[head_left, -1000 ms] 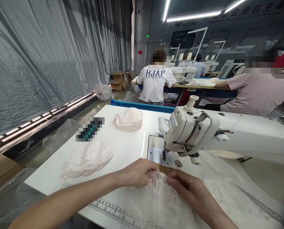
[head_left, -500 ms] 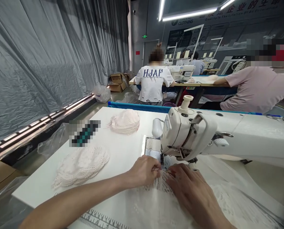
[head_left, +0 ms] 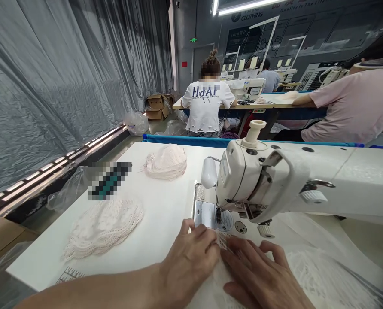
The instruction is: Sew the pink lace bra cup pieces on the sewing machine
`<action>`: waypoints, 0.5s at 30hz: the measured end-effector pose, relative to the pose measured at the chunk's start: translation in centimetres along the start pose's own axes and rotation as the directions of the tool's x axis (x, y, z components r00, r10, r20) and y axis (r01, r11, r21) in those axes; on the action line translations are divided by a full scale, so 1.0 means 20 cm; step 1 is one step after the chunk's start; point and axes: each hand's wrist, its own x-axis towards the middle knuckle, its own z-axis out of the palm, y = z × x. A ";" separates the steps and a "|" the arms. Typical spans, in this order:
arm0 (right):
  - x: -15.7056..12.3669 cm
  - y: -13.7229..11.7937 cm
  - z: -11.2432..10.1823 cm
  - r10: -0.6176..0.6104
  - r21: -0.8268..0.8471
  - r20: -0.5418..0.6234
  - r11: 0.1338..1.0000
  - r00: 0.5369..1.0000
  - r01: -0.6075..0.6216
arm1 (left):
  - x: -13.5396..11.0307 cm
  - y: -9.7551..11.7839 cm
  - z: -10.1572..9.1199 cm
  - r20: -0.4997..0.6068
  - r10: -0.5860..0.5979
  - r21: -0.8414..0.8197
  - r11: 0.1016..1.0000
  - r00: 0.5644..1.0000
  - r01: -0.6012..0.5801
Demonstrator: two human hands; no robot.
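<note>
1. The left hand (head_left: 191, 257) lies palm down on the white desk (head_left: 165, 206), just in front of the sewing machine (head_left: 275, 180).
2. Its fingers (head_left: 207, 240) are bent, with the tips at the edge of a piece of white lace (head_left: 224, 241); I cannot tell whether they pinch the lace or only press on it.
3. The right hand (head_left: 259, 274) lies flat on the same lace, beside the left hand and nearly touching it. Its fingers (head_left: 243, 249) are stretched out and spread, gripping nothing.
4. The front tip of the lace sits between the two hands, just short of the metal plate (head_left: 207, 212) under the machine's needle. The rest of it spreads back under the right hand and toward the lower right.
5. To the left on the desk lies a flat stack of lace pieces (head_left: 103, 227), well apart from the hands.
6. Farther back on the desk is a second, rounder pile (head_left: 165, 162).
7. Beyond the desk a person in a white shirt (head_left: 207, 107) sits with their back turned at another desk.
8. A person in a pink shirt (head_left: 355, 107) is at the right.
</note>
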 end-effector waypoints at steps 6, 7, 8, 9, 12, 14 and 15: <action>0.01 0.07 0.01 -0.033 -0.077 -0.012 0.996 0.999 0.032 | 0.05 -0.04 0.05 -0.034 -0.010 0.116 0.993 0.999 0.014; 0.03 0.09 0.01 -0.033 -0.101 -0.013 0.994 0.999 0.031 | 0.08 -0.07 0.06 -0.045 -0.003 0.122 0.992 0.999 0.008; 0.05 0.12 0.01 -0.033 -0.122 -0.019 0.992 0.999 0.030 | 0.12 -0.11 0.08 -0.053 0.003 0.125 0.992 0.999 0.004; 0.08 0.15 0.02 -0.035 -0.140 -0.036 0.990 0.999 0.030 | 0.16 -0.14 0.09 -0.065 0.003 0.125 0.992 0.998 0.005; 0.13 0.20 0.01 -0.074 -0.177 -0.095 0.983 0.993 0.056 | 0.23 -0.24 0.12 -0.088 -0.016 0.124 0.992 0.996 0.027; 0.13 0.20 0.00 -0.122 -0.207 -0.081 0.973 0.989 0.103 | 0.23 -0.27 0.12 -0.102 -0.013 0.113 0.993 0.995 0.024; 0.13 0.19 -0.01 -0.158 -0.216 -0.049 0.966 0.986 0.144 | 0.22 -0.26 0.11 -0.112 0.007 0.093 0.996 0.994 0.004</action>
